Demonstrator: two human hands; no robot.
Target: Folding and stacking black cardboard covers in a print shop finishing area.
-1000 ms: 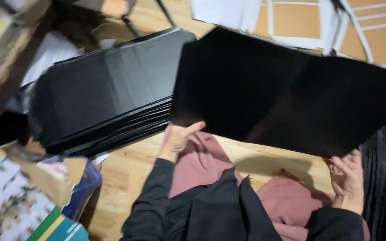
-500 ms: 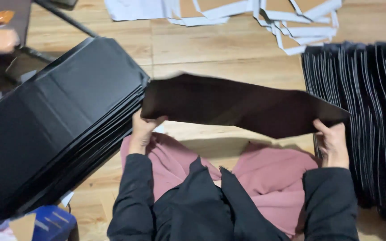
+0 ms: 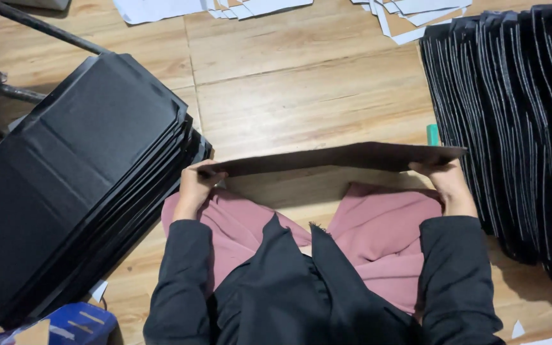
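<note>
I hold one flat black cardboard sheet (image 3: pixel 333 157) nearly edge-on above my lap and the wooden floor. My left hand (image 3: pixel 194 185) grips its left end next to the tall stack of flat black sheets (image 3: pixel 78 185). My right hand (image 3: pixel 445 180) grips its right end, close to a row of black folded pieces (image 3: pixel 512 115) standing on edge. My sleeves are black and my trousers are pink.
White and brown cut cardboard pieces (image 3: pixel 237 7) lie on the wooden floor (image 3: pixel 301 83) at the top. A small green object (image 3: pixel 432 134) sits by the right row. A blue item (image 3: pixel 75 322) lies at the bottom left. A dark metal bar (image 3: pixel 39 29) crosses the top left.
The black sheet has tipped from facing me broadside to almost edge-on and lower over my lap. My view has swung down toward the floor.
</note>
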